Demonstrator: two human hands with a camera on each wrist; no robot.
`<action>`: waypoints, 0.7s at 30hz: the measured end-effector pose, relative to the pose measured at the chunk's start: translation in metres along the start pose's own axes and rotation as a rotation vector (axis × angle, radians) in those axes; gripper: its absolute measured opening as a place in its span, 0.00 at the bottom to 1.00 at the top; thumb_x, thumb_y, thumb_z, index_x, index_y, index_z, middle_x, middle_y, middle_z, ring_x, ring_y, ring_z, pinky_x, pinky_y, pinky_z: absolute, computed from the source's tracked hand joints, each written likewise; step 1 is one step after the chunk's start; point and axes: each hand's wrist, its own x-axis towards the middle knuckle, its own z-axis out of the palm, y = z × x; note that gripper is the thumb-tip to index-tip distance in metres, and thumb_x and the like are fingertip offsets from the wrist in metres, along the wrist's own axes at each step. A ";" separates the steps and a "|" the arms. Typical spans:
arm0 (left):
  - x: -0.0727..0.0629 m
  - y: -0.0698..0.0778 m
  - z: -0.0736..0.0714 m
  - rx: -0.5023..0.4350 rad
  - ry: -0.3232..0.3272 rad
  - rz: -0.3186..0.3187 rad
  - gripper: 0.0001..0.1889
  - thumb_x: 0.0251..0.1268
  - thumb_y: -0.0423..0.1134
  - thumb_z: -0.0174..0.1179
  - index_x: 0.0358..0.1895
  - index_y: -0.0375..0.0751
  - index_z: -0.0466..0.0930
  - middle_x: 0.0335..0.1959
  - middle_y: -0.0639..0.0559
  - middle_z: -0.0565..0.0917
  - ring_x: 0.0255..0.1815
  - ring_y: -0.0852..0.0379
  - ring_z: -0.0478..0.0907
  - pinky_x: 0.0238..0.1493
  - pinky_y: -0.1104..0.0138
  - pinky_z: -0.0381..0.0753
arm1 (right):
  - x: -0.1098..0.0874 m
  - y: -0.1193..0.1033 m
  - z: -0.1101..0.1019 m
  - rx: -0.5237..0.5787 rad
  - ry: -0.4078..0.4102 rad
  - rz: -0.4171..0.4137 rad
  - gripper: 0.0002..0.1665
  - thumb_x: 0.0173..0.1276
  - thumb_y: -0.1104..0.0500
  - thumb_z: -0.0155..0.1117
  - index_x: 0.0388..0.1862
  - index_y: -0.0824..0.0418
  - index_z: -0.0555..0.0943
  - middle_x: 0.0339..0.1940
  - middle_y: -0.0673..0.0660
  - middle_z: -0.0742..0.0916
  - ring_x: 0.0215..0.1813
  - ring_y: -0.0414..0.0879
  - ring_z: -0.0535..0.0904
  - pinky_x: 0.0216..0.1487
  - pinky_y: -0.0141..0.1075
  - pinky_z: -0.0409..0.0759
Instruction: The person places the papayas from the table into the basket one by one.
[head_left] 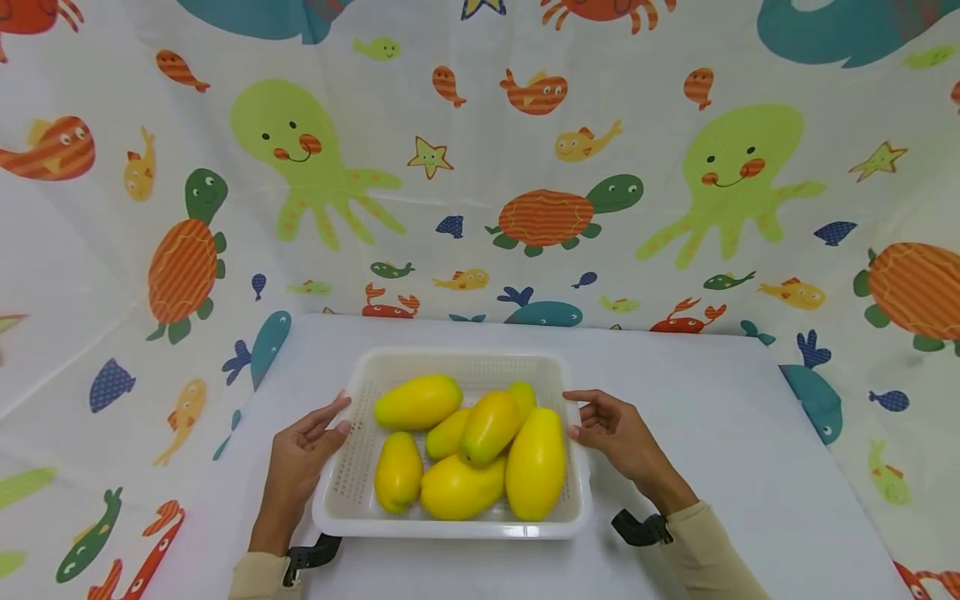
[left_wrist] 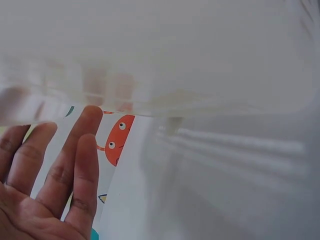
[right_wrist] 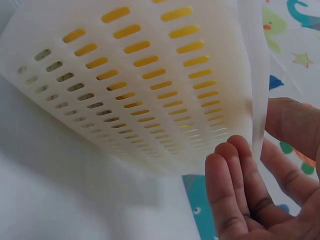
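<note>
A white plastic basket [head_left: 450, 529] with slotted walls stands in front of me on the white table. Several smooth yellow fruits [head_left: 418, 402], shaped like papayas, lie in it, one resting on top of others. At the left rim my left hand [head_left: 300, 454] holds the edge, thumb on top; the left wrist view shows its fingers [left_wrist: 85, 170] fairly straight against the blurred basket. My right hand [head_left: 622, 433] pinches the right rim between thumb and fingers. Close up, the right wrist view shows fingertips [right_wrist: 220, 185] at the slotted wall, yellow showing through its slots.
White cloth covers the table [head_left: 690, 400], which extends to both sides of the basket. Behind and beside it hangs a curtain [head_left: 480, 167] printed with sea animals. A black strap [head_left: 311, 558] sits on the left wrist, another strap [head_left: 641, 529] on the right.
</note>
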 end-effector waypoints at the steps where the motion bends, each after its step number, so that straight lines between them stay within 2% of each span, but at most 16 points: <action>1: 0.000 0.000 0.001 -0.001 -0.001 0.002 0.30 0.74 0.57 0.67 0.74 0.53 0.78 0.77 0.59 0.77 0.49 0.64 0.92 0.47 0.64 0.92 | -0.001 0.001 0.000 -0.002 0.002 -0.002 0.30 0.71 0.53 0.77 0.71 0.50 0.80 0.50 0.60 0.83 0.47 0.52 0.81 0.47 0.29 0.87; 11: 0.000 0.003 0.012 0.011 -0.009 0.022 0.28 0.73 0.57 0.67 0.72 0.54 0.80 0.77 0.58 0.76 0.50 0.63 0.92 0.47 0.65 0.92 | -0.011 0.005 -0.007 0.000 0.035 -0.005 0.31 0.70 0.54 0.77 0.71 0.52 0.80 0.50 0.63 0.83 0.46 0.50 0.81 0.47 0.28 0.86; 17: 0.002 0.004 0.020 -0.035 -0.031 0.052 0.26 0.74 0.53 0.68 0.71 0.50 0.81 0.77 0.57 0.76 0.49 0.59 0.93 0.47 0.64 0.92 | -0.017 0.009 -0.014 -0.013 0.054 -0.003 0.32 0.71 0.56 0.76 0.73 0.55 0.79 0.51 0.61 0.82 0.47 0.49 0.81 0.47 0.29 0.86; 21: 0.002 0.004 0.025 -0.048 -0.040 0.062 0.26 0.74 0.52 0.68 0.71 0.49 0.81 0.77 0.57 0.76 0.46 0.57 0.93 0.47 0.65 0.92 | -0.022 0.011 -0.018 -0.019 0.071 0.009 0.32 0.71 0.54 0.76 0.72 0.52 0.80 0.51 0.62 0.82 0.47 0.49 0.81 0.47 0.29 0.86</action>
